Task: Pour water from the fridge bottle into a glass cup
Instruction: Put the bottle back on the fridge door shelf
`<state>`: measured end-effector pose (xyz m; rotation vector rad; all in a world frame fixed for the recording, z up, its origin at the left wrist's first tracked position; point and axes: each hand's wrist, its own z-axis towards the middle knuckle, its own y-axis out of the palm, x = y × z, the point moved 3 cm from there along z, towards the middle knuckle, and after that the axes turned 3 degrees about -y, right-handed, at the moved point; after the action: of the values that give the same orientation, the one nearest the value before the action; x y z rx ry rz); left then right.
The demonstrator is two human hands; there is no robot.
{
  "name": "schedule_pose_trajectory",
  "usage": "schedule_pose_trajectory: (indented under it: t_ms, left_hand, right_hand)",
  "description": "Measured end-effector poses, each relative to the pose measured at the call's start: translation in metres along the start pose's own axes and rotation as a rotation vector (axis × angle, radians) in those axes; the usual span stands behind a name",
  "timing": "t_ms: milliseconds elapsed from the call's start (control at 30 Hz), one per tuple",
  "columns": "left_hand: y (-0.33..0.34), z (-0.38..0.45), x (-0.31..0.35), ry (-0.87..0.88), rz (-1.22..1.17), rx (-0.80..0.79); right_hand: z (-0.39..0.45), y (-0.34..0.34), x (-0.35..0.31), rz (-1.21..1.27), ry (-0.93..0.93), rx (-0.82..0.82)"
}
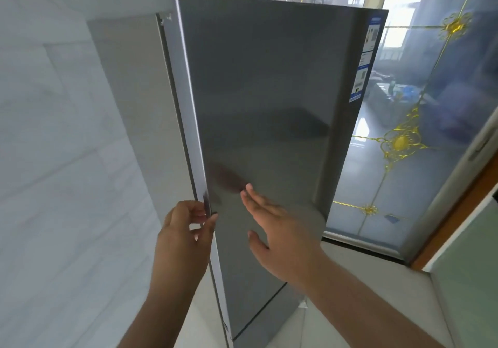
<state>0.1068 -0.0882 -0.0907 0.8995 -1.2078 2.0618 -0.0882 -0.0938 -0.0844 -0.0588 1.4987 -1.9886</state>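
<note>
Both hands meet the fridge door (258,110): left (186,229) gripping its edge, right (272,226) spread flat.

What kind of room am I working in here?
Most likely a home kitchen. A tall grey fridge stands against a pale tiled wall, beside a sliding glass door with gold ornaments. The left hand grips the fridge door's edge; the right hand is flat by it.

Setting: home kitchen. Evidence: tall grey fridge (264,121), product stickers (366,59) on its upper right edge; pale tiled wall (54,132) left of the fridge; decorative glass door (420,110) with gold ornaments right of the fridge; light floor tiles (377,293) below it.
</note>
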Motion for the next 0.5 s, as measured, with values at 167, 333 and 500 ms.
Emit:
schedule_pose_trajectory:
  t_ms: [167, 333, 500]
  left_hand:
    - [0.009, -0.025, 0.011, 0.019, -0.089, 0.077]
    - [0.068, -0.031, 0.018, 0.12, -0.014, -0.334]
    - [0.134, -0.012, 0.048, 0.27, 0.099, -0.557]
  right_hand:
    - [-0.004, -0.001, 0.007, 0.084, 0.043, 0.014]
    - [-0.027, -0.018, 0.038, 0.073, 0.247, 0.196]
    - [-0.084, -0.043, 0.09, -0.106, 0.519, 0.266]
